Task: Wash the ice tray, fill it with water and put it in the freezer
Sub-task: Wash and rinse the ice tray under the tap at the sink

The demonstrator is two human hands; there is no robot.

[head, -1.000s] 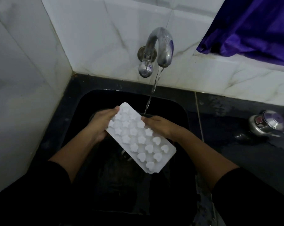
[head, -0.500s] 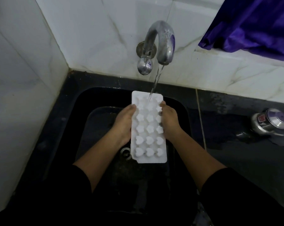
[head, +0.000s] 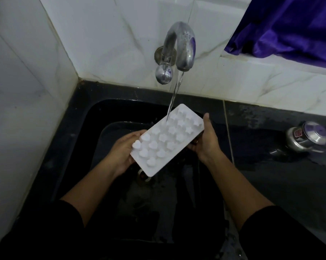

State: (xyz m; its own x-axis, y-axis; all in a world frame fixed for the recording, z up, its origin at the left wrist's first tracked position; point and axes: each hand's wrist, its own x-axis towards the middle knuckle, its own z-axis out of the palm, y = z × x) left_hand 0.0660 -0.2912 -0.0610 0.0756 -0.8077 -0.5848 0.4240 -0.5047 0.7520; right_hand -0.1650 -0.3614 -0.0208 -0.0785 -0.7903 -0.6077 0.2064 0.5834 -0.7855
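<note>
We hold the ice tray (head: 167,139) between both hands above the sink (head: 94,117), underside up (heart and star bumps showing), slanting from near-left to far-right. The left hand (head: 121,151) grips its near end, fingers hidden beneath. The right hand (head: 205,141) grips the far long edge, thumb raised along the rim. Water (head: 174,96) from the tap (head: 179,47), above and between the hands, strikes the tray's far half. Well to the right of the right hand, a metal container (head: 308,136) sits on the wet counter (head: 270,166).

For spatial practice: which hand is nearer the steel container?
Right. The right hand, holding the ice tray, lies left of the steel container; the left hand lies farther left, beyond the tray.
</note>
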